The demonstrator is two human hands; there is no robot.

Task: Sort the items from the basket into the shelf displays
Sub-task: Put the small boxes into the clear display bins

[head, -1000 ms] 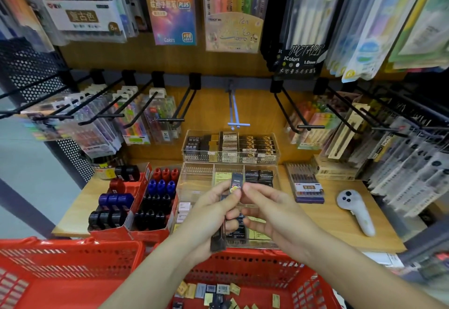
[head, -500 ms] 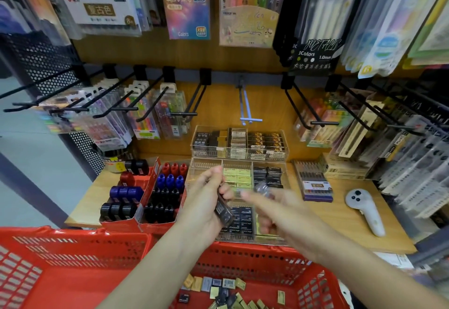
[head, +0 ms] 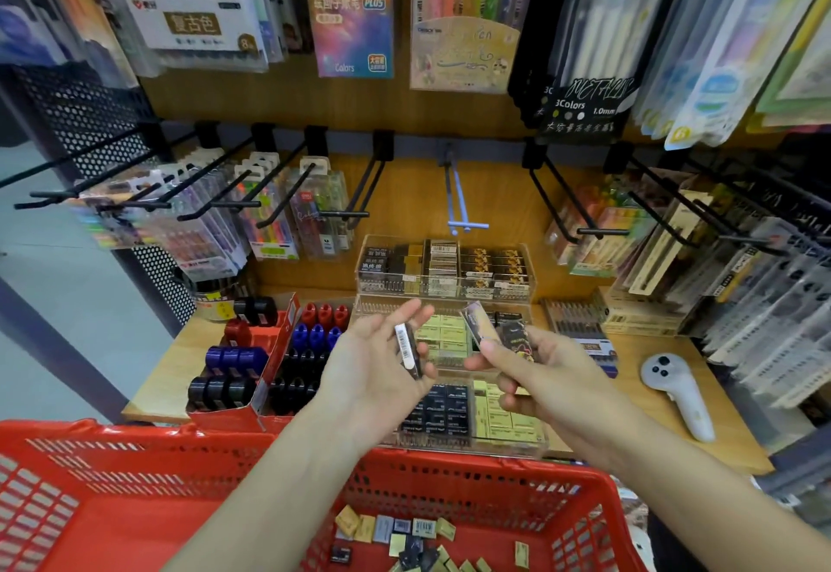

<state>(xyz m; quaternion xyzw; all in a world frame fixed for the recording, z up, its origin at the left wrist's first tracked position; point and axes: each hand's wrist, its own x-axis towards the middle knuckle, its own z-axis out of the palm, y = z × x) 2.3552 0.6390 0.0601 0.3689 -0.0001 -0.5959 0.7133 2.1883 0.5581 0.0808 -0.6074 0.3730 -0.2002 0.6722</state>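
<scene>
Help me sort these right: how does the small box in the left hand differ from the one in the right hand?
The slim dark box with a white barcode strip sits in the left hand, turned edge-on and nearly upright. The dark box with gold print is pinched in the right hand, tilted with its printed face showing, and it looks wider. Both are small dark packs held above the clear acrylic tray.

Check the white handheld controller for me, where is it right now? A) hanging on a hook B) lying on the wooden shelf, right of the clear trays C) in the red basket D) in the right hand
B: the white controller lies flat on the wooden shelf, to the right of the clear trays, and neither hand touches it.
</scene>
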